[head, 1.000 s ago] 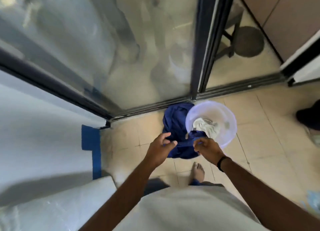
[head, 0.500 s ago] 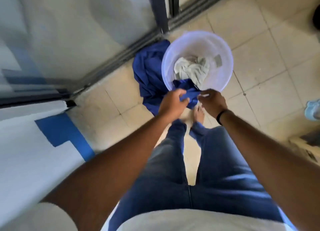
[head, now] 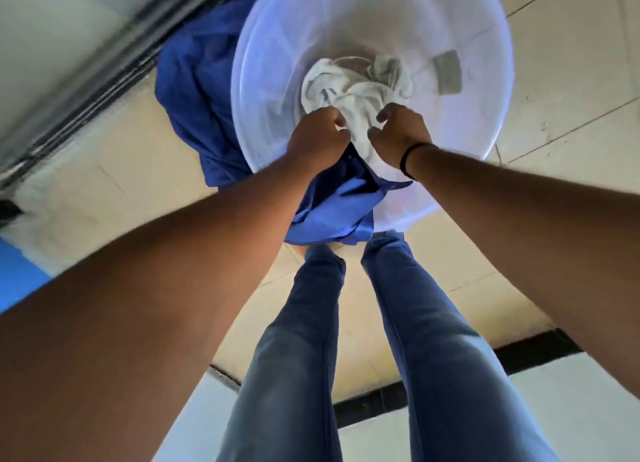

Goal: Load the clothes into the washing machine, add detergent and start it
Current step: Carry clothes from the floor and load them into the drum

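Tiled floor (head: 571,63) under you, translucent tub (head: 485,143) straight ahead of both hands. Your left hand (head: 317,137) and right hand (head: 398,134) are inside the tub, each clenched on the white cloth (head: 356,91) bunched at the bottom. Blue garment (head: 194,91) drapes over the rim beneath your wrists, spilling left.
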Motion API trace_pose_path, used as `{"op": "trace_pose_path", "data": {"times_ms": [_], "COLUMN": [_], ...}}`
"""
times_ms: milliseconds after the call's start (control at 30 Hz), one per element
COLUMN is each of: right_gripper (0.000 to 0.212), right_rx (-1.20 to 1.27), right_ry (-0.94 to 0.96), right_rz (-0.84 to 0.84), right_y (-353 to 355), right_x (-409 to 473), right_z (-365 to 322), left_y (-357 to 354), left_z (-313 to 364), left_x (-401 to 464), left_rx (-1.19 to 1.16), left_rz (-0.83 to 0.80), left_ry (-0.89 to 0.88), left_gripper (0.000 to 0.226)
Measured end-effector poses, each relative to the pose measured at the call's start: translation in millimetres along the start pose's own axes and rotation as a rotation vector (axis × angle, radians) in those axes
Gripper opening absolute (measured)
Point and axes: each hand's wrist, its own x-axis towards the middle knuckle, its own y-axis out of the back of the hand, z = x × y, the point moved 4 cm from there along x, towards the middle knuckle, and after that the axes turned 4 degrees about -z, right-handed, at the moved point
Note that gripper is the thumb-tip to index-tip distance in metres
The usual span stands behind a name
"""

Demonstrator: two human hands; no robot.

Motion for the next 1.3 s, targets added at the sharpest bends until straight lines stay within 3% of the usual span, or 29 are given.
{"op": "trace_pose_path", "data": {"times_ms": [200,367,600,733,867,933,1000,1067,1167,1300], "right_gripper": [0.039,0.033,0.048,0.029,0.032,0.038,0.042,0.039,0.044,0.036], "right_rx": [-0.223,-0.436,-0.318,-0.411,-0.282,-0.153,-0.137,-0.208,-0.378,-0.832], "right_ry": [0.075,0.109,0.046,0.058,0.056,0.067,0.154,0.291,0.421,0.324], "right_rz": [0.056,-0.049,0.074,-0.077,0.029,0.046,0.044,0.094,0.108,-0.019], "right_y": [-6.8,-24.8,-23.3,-24.6,-15.0,-12.5,-12.5,-10.3,-3.4,2.7], "right_x": [63.9,94.8,108.8,113.5,107.9,96.4,79.7,59.9,37.4,38.5], "right_z": [6.7,4.9,5.5,10.5,6.1,-3.4,-14.8,-24.2,-26.4,-4.8], "left_y": [-46.0,-59.5,-55.4,-53.6,-46.2,-38.6,-31.8,-27.5,-18.6,11.9], "left_z": [-24.1,-24.7,-22.0,-21.9,-20.2,-11.6,-2.8,1.3,1.9,16.0], "left_x": [43.6,63.2,69.4,68.7,64.8,60.5,57.8,58.0,55.0,45.6], "left_rx": [0.118,0.126,0.028,0.071,0.073,0.171,0.312,0.41,0.497,0.396], "left_rz": [-0.181,-0.148,-0.025,-0.031,0.135,0.283,0.371,0.353,0.3,0.377], "left_ry": [0.061,0.062,0.042,-0.021,-0.049,-0.101,-0.159,-0.222,-0.297,-0.253], "left_gripper": [0.028,0.03,0.026,0.029,0.042,0.058,0.059,0.04,0.034,0.022]}}
